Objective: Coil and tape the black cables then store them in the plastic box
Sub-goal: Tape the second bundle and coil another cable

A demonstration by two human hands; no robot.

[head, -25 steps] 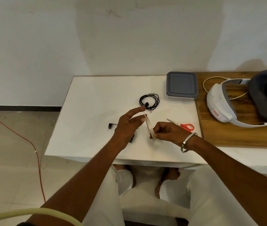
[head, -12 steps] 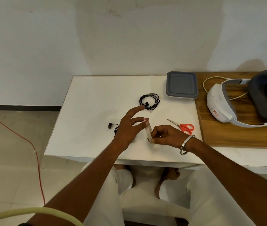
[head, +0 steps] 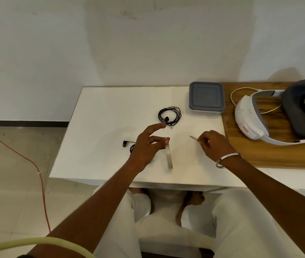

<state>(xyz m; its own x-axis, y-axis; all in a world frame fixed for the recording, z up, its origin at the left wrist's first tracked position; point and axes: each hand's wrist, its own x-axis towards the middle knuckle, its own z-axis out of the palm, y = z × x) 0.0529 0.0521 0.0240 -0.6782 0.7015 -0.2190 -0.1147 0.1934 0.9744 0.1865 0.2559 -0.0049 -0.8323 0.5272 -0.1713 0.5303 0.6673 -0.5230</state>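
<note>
A coiled black cable [head: 169,116] lies on the white table [head: 101,116], just beyond my left index fingertip. A second black cable [head: 131,147] with an earbud end [head: 124,143] lies loose, mostly hidden under my left hand [head: 148,146]. That hand pinches the top of a strip of clear tape [head: 168,156], which hangs down towards the table. My right hand [head: 213,144] is curled over the handles of the scissors [head: 193,137]; only the blade tips show. The plastic box [head: 206,96], grey lid on, stands at the table's back right.
Right of the table, a wooden board [head: 270,151] carries a white headset [head: 250,118] with a grey face pad [head: 304,108] and a yellowish cord [head: 233,94]. A red wire [head: 27,161] runs across the floor at left. My knees are under the table's front edge.
My right hand let go of the tape strip and moved right onto the scissors. The strip now hangs from my left hand alone. The cables have not moved.
</note>
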